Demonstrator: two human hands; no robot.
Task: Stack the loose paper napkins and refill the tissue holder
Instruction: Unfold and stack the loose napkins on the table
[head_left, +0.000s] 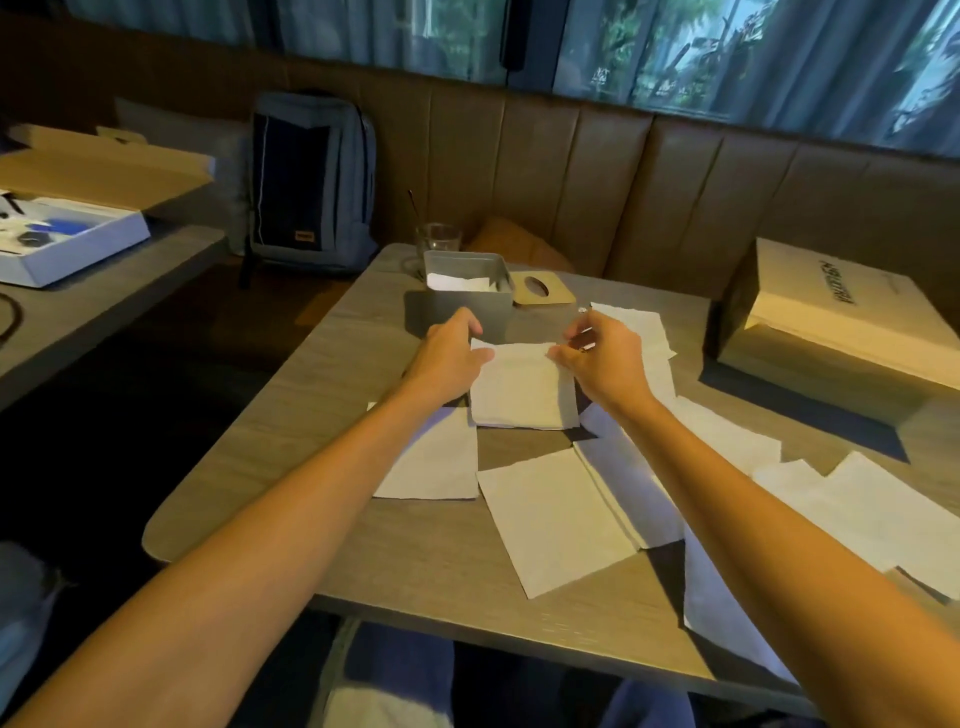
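Inside, tissue holder (467, 291) open, napkins (460, 283) within

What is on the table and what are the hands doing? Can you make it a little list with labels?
left hand: holds left edge of napkin stack
right hand: pinches its right edge
tissue holder: open, some napkins inside
lid: off, beside holder
loose napkins: scattered on table
glass: behind holder
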